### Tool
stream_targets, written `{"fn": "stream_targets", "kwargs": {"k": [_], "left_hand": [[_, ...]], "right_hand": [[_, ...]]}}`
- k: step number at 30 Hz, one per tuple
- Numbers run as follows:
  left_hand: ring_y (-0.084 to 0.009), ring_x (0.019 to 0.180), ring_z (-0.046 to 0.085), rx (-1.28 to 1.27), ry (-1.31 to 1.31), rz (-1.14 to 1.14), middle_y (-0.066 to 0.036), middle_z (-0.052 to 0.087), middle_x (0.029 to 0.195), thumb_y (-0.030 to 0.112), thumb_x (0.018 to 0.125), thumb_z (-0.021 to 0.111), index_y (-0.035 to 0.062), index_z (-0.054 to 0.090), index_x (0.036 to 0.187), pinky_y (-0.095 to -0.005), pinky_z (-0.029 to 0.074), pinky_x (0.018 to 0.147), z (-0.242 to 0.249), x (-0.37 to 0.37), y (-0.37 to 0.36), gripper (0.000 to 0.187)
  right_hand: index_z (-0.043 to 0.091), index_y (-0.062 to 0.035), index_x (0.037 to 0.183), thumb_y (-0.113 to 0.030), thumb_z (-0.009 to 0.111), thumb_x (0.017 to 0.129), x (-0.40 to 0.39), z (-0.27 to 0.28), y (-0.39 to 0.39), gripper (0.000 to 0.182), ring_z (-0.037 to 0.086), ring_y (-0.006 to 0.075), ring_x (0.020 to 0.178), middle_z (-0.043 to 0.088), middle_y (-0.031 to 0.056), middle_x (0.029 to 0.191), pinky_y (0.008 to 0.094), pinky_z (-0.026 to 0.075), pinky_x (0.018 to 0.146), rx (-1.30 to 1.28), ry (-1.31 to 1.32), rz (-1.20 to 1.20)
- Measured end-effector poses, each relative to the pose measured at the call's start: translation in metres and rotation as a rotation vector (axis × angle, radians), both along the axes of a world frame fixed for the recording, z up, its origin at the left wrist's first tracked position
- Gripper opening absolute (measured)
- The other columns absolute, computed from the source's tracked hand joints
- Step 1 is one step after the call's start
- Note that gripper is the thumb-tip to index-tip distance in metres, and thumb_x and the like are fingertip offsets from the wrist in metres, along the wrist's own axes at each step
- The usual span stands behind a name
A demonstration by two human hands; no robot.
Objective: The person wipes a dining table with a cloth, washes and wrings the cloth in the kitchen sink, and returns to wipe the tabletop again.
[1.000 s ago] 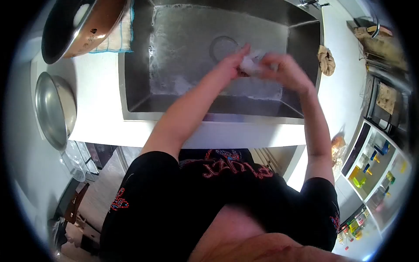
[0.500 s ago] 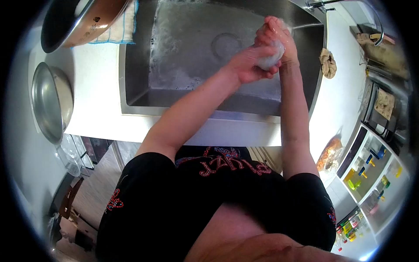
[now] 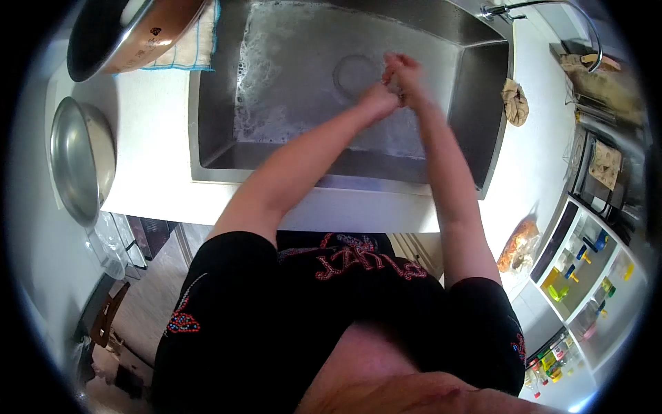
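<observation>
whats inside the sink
Inside the sink, whitish suds line the picture-left side, and a round drain-like ring shows. The left hand and right hand, close together, hide part of the bottom; anything behind them can't be seen.

Room in sink (image 3: pixel 296 83) L of fingers (image 3: pixel 394 65); pot (image 3: pixel 148 45) obstructs far-L, faucet (image 3: pixel 498 10) far-R.

Counter (image 3: pixel 148 148) glare, fisheye warp, R hand (image 3: pixel 408 76) blurry

Noted left of sink (image 3: pixel 480 103), on surface (image 3: pixel 148 141): bowl (image 3: pixel 74 162); farther back, pot (image 3: pixel 157 38) overlapping cloth (image 3: pixel 195 50). Right of sink: rag (image 3: pixel 514 102). At sink's far-right corner: faucet (image 3: pixel 494 12). Over sink: left hand (image 3: pixel 379 101), right hand (image 3: pixel 407 72).
</observation>
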State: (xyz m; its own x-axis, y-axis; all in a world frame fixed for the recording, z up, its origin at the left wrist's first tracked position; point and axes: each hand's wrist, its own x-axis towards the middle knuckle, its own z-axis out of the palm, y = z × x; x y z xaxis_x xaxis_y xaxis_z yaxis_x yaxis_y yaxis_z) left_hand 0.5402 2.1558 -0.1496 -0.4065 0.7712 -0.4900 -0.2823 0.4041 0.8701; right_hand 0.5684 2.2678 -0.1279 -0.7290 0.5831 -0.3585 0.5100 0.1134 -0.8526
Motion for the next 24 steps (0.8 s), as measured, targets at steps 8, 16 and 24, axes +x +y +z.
{"fn": "stream_targets", "kwargs": {"k": [8,16,24], "left_hand": [[-0.0057,0.034,0.028,0.666,-1.492,-0.489,0.002,0.039,0.051,0.031,0.082,0.058,0.0108,0.047,0.072,-0.0201,0.022,0.035,0.157,0.012,-0.018,0.026],[-0.0091,0.045,0.039,0.081,-0.870,-0.244,0.003,0.045,0.056,0.017,0.081,0.056,0.0101,0.053,0.068,-0.0238,0.031,0.039,0.173,0.000,-0.028,0.015],[-0.0228,0.062,0.056,0.146,0.142,0.032,-0.010,0.058,0.067,0.018,0.068,0.062,0.0038,0.054,0.093,-0.0345,0.046,0.061,-0.074,0.029,0.011,0.030]], "right_hand": [[0.048,-0.0130,0.109,-0.046,0.048,0.086,0.017,0.138,-0.019,0.040,0.054,0.0182,0.071,0.055,0.0004,0.087,0.0367,0.046,0.053,-1.323,1.130,0.478],[0.052,-0.0048,0.095,-0.020,0.053,0.088,0.017,0.181,-0.035,0.017,0.031,0.0069,0.040,0.034,-0.0046,0.050,0.0227,0.024,0.036,-0.560,0.371,-0.162],[0.052,-0.0019,0.089,-0.014,0.054,0.084,0.015,-0.051,-0.003,0.013,0.035,0.0105,0.045,0.038,0.0004,0.055,0.0260,0.032,0.042,-0.135,0.369,-0.222]]}}
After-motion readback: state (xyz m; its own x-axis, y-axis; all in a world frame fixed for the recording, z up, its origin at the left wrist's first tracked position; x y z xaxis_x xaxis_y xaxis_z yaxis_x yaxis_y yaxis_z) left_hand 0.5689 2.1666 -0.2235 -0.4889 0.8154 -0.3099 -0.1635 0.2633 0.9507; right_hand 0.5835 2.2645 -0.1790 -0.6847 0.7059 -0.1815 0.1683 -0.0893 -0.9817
